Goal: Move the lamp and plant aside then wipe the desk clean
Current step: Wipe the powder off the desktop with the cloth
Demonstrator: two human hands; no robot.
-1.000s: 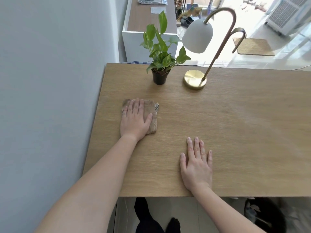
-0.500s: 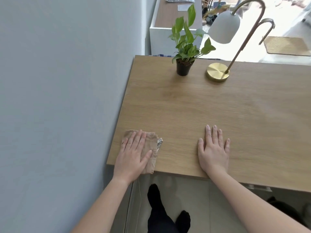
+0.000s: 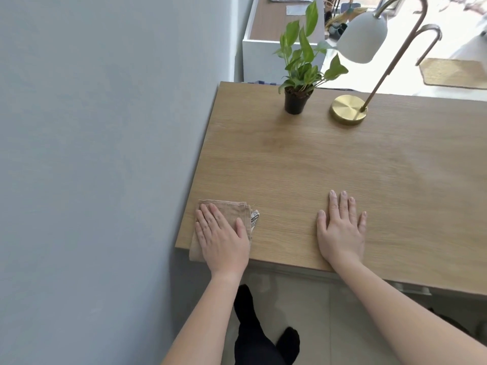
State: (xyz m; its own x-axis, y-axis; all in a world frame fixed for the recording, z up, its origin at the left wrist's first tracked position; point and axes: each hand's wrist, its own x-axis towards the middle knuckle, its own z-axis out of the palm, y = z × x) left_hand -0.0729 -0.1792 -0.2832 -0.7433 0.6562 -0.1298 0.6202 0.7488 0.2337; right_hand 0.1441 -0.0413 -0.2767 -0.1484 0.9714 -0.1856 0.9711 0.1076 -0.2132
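Potted plant (image 3: 299, 72) and brass lamp (image 3: 348, 109) stand side by side at the desk's (image 3: 329, 164) far edge.

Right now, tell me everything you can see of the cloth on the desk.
The cloth is a tan, woven-looking fabric folded into a rough square, with a small printed label sticking out at its right edge. It lies flat at the near left corner of the desk, its near edge hanging slightly over the front. The left hand presses flat on top, covering most of it.
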